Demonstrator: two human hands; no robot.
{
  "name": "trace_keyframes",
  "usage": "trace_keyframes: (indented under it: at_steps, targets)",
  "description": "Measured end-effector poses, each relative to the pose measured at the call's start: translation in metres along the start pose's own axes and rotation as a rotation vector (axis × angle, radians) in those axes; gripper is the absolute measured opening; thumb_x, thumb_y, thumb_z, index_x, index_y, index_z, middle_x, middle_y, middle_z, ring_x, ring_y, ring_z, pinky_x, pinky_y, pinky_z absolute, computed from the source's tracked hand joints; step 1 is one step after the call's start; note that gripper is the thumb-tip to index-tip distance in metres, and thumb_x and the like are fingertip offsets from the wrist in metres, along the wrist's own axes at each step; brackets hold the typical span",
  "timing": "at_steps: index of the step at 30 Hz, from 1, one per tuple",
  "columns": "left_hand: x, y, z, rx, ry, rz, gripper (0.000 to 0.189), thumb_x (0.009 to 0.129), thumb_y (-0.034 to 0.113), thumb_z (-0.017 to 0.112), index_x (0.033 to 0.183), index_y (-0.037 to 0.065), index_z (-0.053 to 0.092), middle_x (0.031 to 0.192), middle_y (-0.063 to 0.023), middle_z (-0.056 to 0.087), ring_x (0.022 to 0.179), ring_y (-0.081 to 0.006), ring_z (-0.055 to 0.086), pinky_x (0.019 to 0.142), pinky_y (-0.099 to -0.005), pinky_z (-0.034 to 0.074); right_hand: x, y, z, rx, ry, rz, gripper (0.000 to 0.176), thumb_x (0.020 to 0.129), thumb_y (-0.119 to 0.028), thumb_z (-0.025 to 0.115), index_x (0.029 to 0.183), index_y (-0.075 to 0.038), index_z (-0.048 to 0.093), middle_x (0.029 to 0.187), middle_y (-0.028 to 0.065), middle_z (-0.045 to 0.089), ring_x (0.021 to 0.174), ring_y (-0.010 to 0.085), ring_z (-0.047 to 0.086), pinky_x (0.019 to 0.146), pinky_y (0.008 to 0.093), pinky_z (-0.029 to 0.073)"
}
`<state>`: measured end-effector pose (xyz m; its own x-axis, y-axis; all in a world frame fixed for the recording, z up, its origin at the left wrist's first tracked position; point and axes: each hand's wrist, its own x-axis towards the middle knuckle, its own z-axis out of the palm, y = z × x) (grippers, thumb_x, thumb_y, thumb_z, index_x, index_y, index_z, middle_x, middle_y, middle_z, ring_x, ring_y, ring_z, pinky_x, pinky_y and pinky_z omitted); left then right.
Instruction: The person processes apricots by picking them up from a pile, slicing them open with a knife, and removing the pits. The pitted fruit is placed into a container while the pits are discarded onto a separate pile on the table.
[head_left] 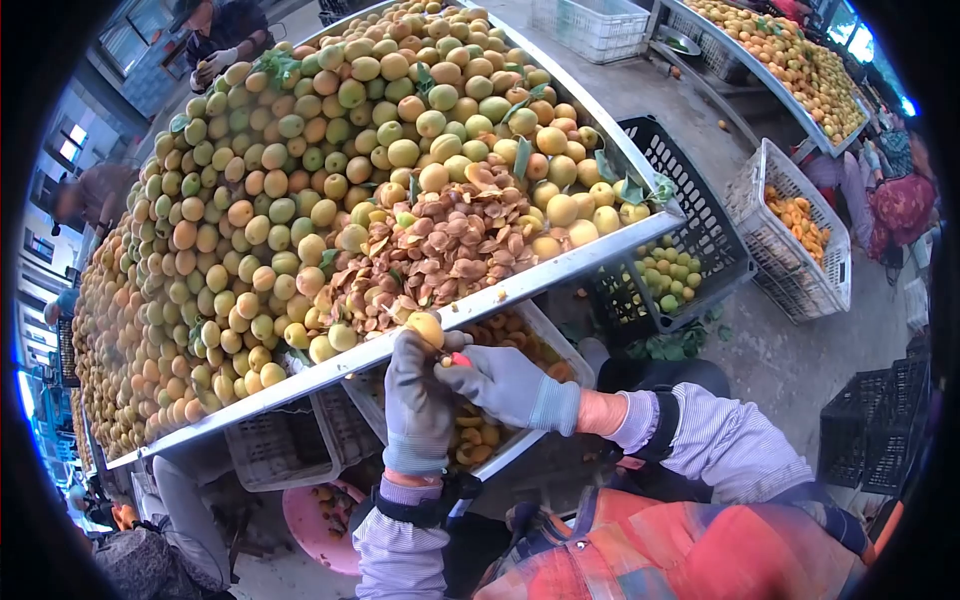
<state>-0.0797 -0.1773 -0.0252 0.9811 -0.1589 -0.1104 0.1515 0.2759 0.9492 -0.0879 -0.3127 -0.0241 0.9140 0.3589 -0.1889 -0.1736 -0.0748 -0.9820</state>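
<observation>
My left hand (pixel 415 390), in a grey glove, is closed around a yellow apricot (pixel 426 327) at the table's front rim. Against it, my gloved right hand (pixel 515 386) is closed on a small red-handled tool (pixel 458 360). The tool's working end is hidden between the fruit and my fingers. Just beyond my hands lies a heap of brown apricot stones (pixel 450 245) on the metal-edged table (pixel 480 306). Whole green and orange apricots (pixel 270 210) pile up behind and to the left. Below my hands stands a crate (pixel 570 358) holding halved apricots.
A black crate (pixel 690 215) with green fruit stands right of the table corner. Farther right is a white crate (pixel 790 260) of orange halves. A pink basin (pixel 318 530) sits on the floor below. Other people work across the table, at left and at far right.
</observation>
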Motion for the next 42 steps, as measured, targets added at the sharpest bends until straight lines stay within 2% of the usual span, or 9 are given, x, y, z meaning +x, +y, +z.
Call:
trace_keyframes:
  at_steps: [8, 10, 19, 23, 26, 32, 33, 38, 42]
  targets:
    - [-0.003, 0.013, 0.005, -0.078, 0.060, -0.043, 0.043, 0.097, 0.034, 0.037, 0.116, -0.003, 0.047, 0.091, -0.0135, 0.061, 0.084, -0.0166, 0.058, 0.076, -0.0284, 0.050, 0.006, 0.009, 0.009, -0.018, 0.119, -0.256, 0.037, 0.090, -0.039, 0.053, 0.093, -0.002, 0.057, 0.068, 0.0018, 0.054, 0.062, 0.0056, 0.048, 0.056, 0.0228, 0.041]
    - [0.000, 0.012, 0.003, -0.118, 0.174, -0.119, 0.041, 0.095, 0.034, 0.044, 0.112, -0.002, 0.051, 0.085, -0.0129, 0.063, 0.076, -0.0168, 0.060, 0.070, -0.0270, 0.051, 0.000, -0.013, 0.000, 0.145, -0.141, 0.186, 0.046, 0.090, -0.048, 0.048, 0.097, -0.004, 0.057, 0.065, 0.0053, 0.058, 0.051, 0.0119, 0.056, 0.044, 0.0257, 0.045]
    - [0.000, 0.010, -0.003, -0.227, 0.096, -0.050, 0.036, 0.093, 0.031, 0.047, 0.106, -0.002, 0.054, 0.086, -0.0109, 0.065, 0.070, -0.0148, 0.061, 0.065, -0.0233, 0.049, -0.006, -0.033, -0.008, 0.435, -0.350, 0.364, 0.058, 0.086, -0.063, 0.041, 0.078, -0.007, 0.055, 0.042, -0.0022, 0.036, 0.027, 0.0071, 0.034, 0.025, 0.0217, 0.028]
    - [0.000, 0.017, 0.005, -0.393, 0.110, -0.058, 0.041, 0.093, 0.034, 0.045, 0.108, -0.003, 0.054, 0.090, -0.0111, 0.065, 0.076, -0.0146, 0.061, 0.069, -0.0241, 0.048, -0.002, -0.025, -0.008, 0.542, -0.416, 0.362, 0.048, 0.088, -0.054, 0.047, 0.078, -0.008, 0.055, 0.046, -0.0024, 0.043, 0.032, 0.0057, 0.041, 0.027, 0.0185, 0.030]
    - [0.000, 0.026, -0.003, 0.057, 0.111, 0.147, 0.040, 0.091, 0.031, 0.050, 0.111, -0.004, 0.053, 0.094, -0.0102, 0.064, 0.081, -0.0133, 0.059, 0.074, -0.0242, 0.047, 0.003, -0.018, -0.005, 0.257, -0.234, 0.115, 0.046, 0.087, -0.053, 0.050, 0.077, -0.008, 0.054, 0.053, -0.0022, 0.049, 0.039, 0.0049, 0.047, 0.029, 0.0181, 0.033]
    - [-0.003, 0.012, 0.005, 0.336, 0.137, 0.245, 0.047, 0.077, 0.010, 0.067, 0.118, -0.006, 0.052, 0.099, -0.0082, 0.058, 0.088, -0.0135, 0.057, 0.083, -0.0274, 0.046, 0.017, -0.024, -0.034, 0.153, 0.053, 0.048, 0.038, 0.087, -0.030, 0.059, 0.116, -0.006, 0.052, 0.080, 0.0014, 0.056, 0.050, 0.0069, 0.050, 0.042, 0.0224, 0.042]
    - [-0.002, 0.015, 0.006, 0.637, 0.124, 0.397, 0.053, 0.072, 0.014, 0.070, 0.118, -0.006, 0.052, 0.096, -0.0099, 0.057, 0.089, -0.0177, 0.058, 0.083, -0.0290, 0.046, 0.030, 0.007, -0.031, -0.085, 0.119, -0.298, 0.043, 0.085, -0.039, 0.062, 0.102, -0.001, 0.053, 0.080, 0.0015, 0.055, 0.064, 0.0077, 0.054, 0.047, 0.0244, 0.044]
    - [-0.007, 0.011, 0.017, 0.581, 0.129, 0.440, 0.049, 0.074, 0.013, 0.068, 0.116, -0.006, 0.052, 0.103, -0.0128, 0.058, 0.093, -0.0199, 0.057, 0.085, -0.0304, 0.045, 0.019, -0.023, -0.025, 0.216, 0.119, -0.043, 0.041, 0.084, -0.040, 0.063, 0.094, -0.002, 0.051, 0.076, 0.0012, 0.055, 0.065, 0.0083, 0.054, 0.048, 0.0245, 0.045]
    - [-0.005, 0.022, 0.013, 0.430, 0.137, 0.388, 0.031, 0.089, 0.012, 0.044, 0.113, -0.006, 0.053, 0.108, -0.0148, 0.058, 0.100, -0.0208, 0.055, 0.092, -0.0317, 0.041, 0.018, -0.011, -0.023, 0.359, 0.011, 0.069, 0.035, 0.086, -0.034, 0.061, 0.102, -0.004, 0.054, 0.087, -0.0003, 0.055, 0.076, 0.0024, 0.047, 0.062, 0.0181, 0.040]
